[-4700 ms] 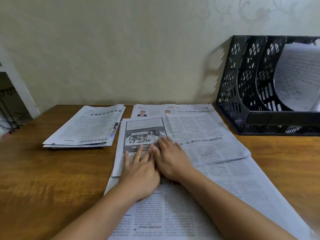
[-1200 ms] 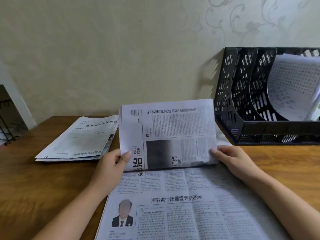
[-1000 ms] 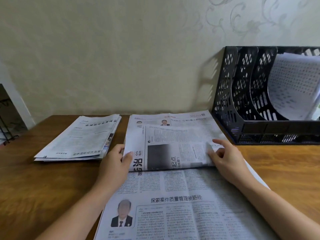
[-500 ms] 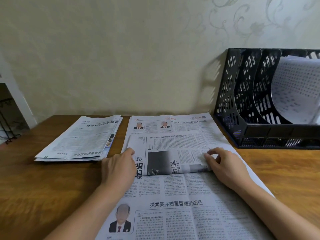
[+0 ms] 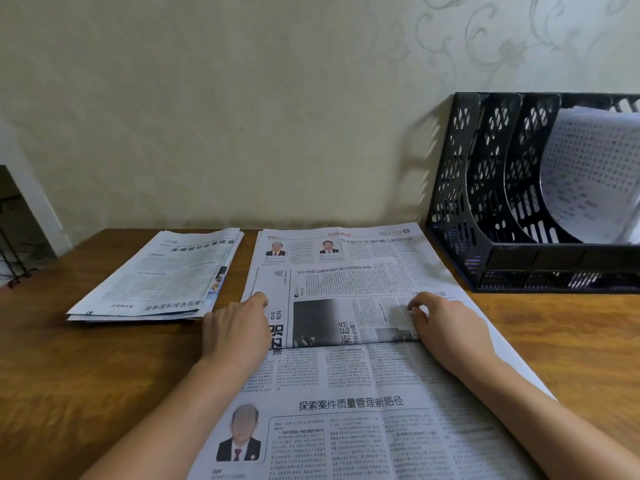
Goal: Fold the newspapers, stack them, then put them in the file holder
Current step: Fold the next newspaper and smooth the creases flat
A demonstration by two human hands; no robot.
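- While the fold is in hand, the left hand (image 5: 237, 327) lies flat-fingered on the newspaper (image 5: 346, 375); the right hand (image 5: 446, 327), at 3 o'clock, pinches the flap (image 5: 346, 289).
- Next, probably: crease, then stack on the pile (image 5: 156, 278) at 10 o'clock.

You've got a brown wood-grain table (image 5: 86, 368). Newspaper (image 5: 346, 375) is white-grey with black print, a dark photo block and a red masthead at the far edge. Far-right file holder (image 5: 485, 188) is black, perforated in slots. Wall (image 5: 242, 98) is pale cream with faint floral scrolls.
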